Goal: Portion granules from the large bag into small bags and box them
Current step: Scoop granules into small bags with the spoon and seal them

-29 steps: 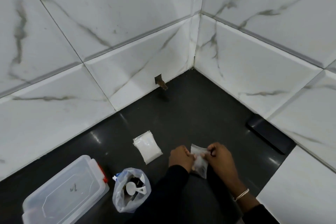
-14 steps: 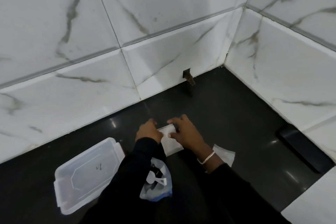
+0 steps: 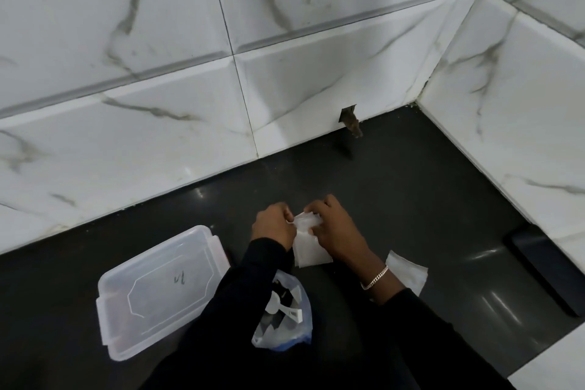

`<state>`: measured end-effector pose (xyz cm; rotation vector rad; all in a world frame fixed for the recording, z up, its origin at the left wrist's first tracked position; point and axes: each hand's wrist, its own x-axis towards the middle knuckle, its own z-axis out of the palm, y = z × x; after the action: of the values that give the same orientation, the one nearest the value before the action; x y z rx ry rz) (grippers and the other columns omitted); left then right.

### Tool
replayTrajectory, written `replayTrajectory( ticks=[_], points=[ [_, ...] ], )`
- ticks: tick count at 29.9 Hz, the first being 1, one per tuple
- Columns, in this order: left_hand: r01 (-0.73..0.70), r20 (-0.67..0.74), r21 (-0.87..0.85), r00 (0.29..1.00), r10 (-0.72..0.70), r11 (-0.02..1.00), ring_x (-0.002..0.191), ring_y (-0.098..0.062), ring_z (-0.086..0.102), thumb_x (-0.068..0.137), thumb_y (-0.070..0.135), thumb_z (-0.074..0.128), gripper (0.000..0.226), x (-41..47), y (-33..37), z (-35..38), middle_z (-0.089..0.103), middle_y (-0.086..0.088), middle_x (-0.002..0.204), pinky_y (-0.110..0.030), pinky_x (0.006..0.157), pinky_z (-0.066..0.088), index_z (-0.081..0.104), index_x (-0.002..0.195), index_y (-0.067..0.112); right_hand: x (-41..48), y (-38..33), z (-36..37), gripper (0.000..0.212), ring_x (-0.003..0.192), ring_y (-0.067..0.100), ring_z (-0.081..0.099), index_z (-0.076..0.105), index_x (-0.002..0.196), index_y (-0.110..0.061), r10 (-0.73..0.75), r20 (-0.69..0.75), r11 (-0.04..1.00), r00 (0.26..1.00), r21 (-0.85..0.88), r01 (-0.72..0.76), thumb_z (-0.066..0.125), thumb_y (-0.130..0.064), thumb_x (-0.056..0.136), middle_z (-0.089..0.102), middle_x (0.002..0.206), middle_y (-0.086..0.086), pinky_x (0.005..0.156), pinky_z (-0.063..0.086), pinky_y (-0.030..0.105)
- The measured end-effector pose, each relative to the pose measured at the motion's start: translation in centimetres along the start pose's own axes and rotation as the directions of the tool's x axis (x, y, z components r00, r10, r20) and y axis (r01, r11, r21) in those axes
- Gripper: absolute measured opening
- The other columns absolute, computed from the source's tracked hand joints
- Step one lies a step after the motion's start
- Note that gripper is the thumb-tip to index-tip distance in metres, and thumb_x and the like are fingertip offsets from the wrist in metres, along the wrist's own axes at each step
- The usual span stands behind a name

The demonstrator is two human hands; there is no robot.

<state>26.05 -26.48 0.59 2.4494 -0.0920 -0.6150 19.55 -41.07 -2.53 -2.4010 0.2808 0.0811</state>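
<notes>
On the dark counter (image 3: 380, 199), the left hand (image 3: 273, 228) and right hand (image 3: 335, 231) now pinch the mouth of the small bag (image 3: 310, 247) between curled fingertips, its top raised where it lay flat a moment ago; its lower end rests on the counter. A second small bag (image 3: 408, 272) lies half hidden behind the right wrist.

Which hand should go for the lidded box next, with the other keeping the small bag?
Probably left. The left hand is nearer the box, which lies on its side; the right hand would have to reach across the left. Both pinch the small bag.
</notes>
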Motion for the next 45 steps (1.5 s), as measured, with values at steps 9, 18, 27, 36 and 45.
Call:
replayTrajectory(
  ticks=[9,18,27,36,45],
  points=[
    [0.051,0.083,-0.590,0.997,-0.002,0.806,0.059,-0.031,0.072,0.080,0.021,0.079,0.030,-7.1,1.8,-4.2,0.068,-0.019,0.086,-0.036,0.058,0.059,0.052,0.089,0.011,-6.4,-4.5,-3.8,0.032,0.083,0.008,0.057,0.064,0.110,-0.020,-0.084,-0.244,0.968,0.966,0.210,0.137,0.077,-0.007,0.083,0.056,0.092,-0.008,0.074,0.051,0.019],
    [-0.195,-0.220,-0.604,0.973,0.073,0.773,0.064,-0.036,0.066,0.078,0.001,0.069,0.027,-14.5,1.5,-6.0,0.060,-0.018,0.072,-0.047,0.066,0.058,0.052,0.077,0.021,-13.4,-10.5,-4.7,0.017,0.079,0.002,0.058,0.066,0.102,-0.016,-0.230,-0.392,0.909,0.891,0.241,0.341,0.071,-0.020,0.087,0.055,0.090,-0.013,0.066,0.048,0.014],
    [-0.289,-0.284,-0.653,0.950,0.128,0.700,0.066,-0.026,0.066,0.079,-0.007,0.062,0.030,-18.3,1.0,-8.1,0.066,-0.020,0.075,-0.048,0.072,0.056,0.044,0.080,0.018,-16.2,-13.5,-6.2,0.021,0.089,0.010,0.070,0.069,0.101,-0.021,-0.086,-0.284,0.818,0.955,0.527,0.231,0.080,-0.018,0.083,0.071,0.091,-0.007,0.078,0.058,0.023],
    [-0.430,-0.409,-0.448,0.878,0.248,0.783,0.064,-0.022,0.061,0.081,-0.003,0.064,0.029,-20.1,0.4,-8.7,0.060,-0.004,0.067,-0.045,0.064,0.055,0.047,0.072,0.019,-15.8,-15.0,-5.9,0.019,0.074,0.008,0.069,0.067,0.097,-0.022,-0.061,-0.263,0.855,0.963,0.484,0.186,0.075,-0.010,0.085,0.071,0.080,-0.004,0.069,0.058,0.022],
    [-0.540,-0.404,0.140,0.734,0.545,0.830,0.099,0.001,0.058,0.082,-0.001,0.054,0.034,-19.6,-1.1,-8.7,0.056,0.008,0.126,-0.006,0.081,0.044,0.077,0.096,0.020,-14.6,-15.4,-6.5,0.020,0.075,0.010,0.062,0.073,0.084,-0.025,-0.175,-0.254,0.947,0.951,0.223,0.233,0.068,-0.006,0.085,0.062,0.082,-0.009,0.067,0.052,0.019]
  ],
)
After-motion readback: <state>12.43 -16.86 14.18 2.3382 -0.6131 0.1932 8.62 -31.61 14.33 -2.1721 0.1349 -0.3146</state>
